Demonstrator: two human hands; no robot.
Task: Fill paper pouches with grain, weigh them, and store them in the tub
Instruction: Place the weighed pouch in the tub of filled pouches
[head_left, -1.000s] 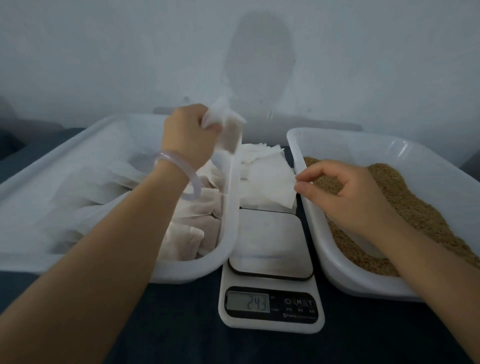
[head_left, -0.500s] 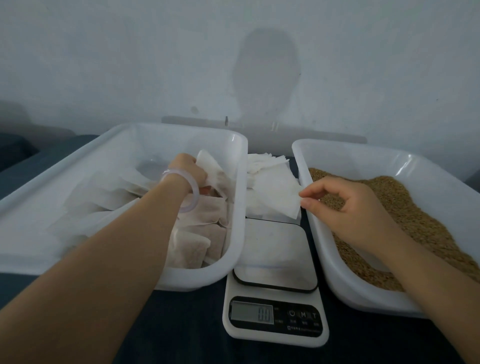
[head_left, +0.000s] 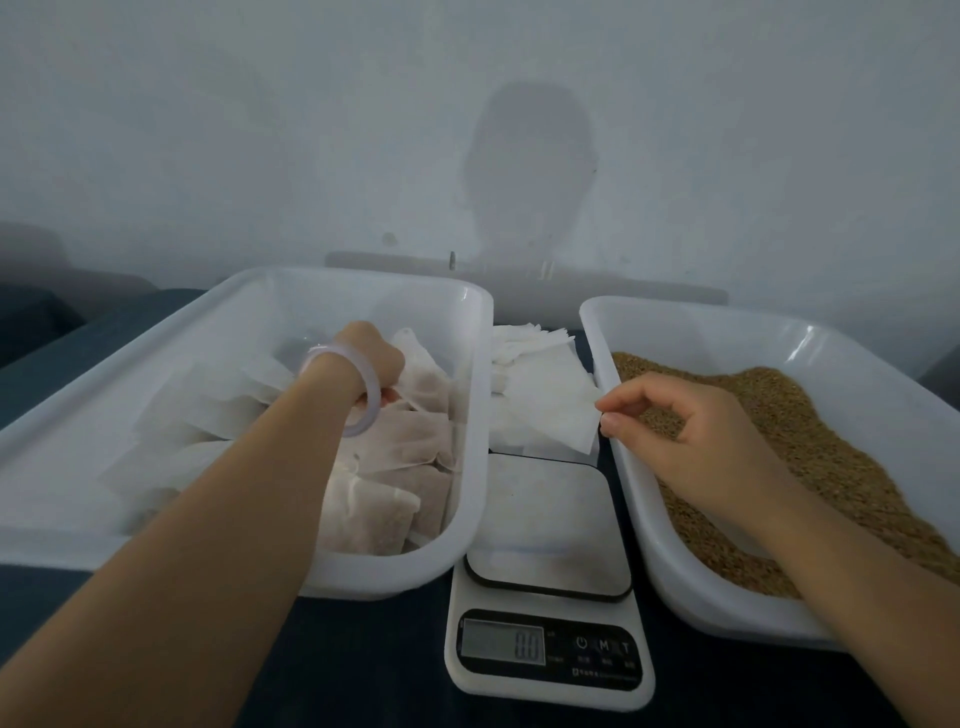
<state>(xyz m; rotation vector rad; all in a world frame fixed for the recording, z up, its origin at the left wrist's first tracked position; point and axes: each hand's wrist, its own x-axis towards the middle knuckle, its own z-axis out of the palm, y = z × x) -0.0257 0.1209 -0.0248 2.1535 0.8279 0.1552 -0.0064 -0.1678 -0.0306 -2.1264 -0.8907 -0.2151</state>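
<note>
Lowered from mid-air since a second ago, the left hand (head_left: 371, 358) now sits inside the left tub (head_left: 363, 278). Its fingers are curled on a filled pouch (head_left: 423, 379) among the other filled ones by the right wall. Beside it, the second tub (head_left: 727, 317) holds grain (head_left: 810, 415). Between them on the dark worktop (head_left: 363, 665), the scale (head_left: 550, 649) reads 0.0. Behind it lies a stack of empty pouches (head_left: 540, 410), whose near corner the right hand (head_left: 691, 431) pinches between thumb and forefinger.

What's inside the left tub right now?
Filled pouches lie packed along its right side, with paler ones on the left. The left hand grips one pouch. The forearm hides the middle; pouches cover the floor of the tub.
</note>
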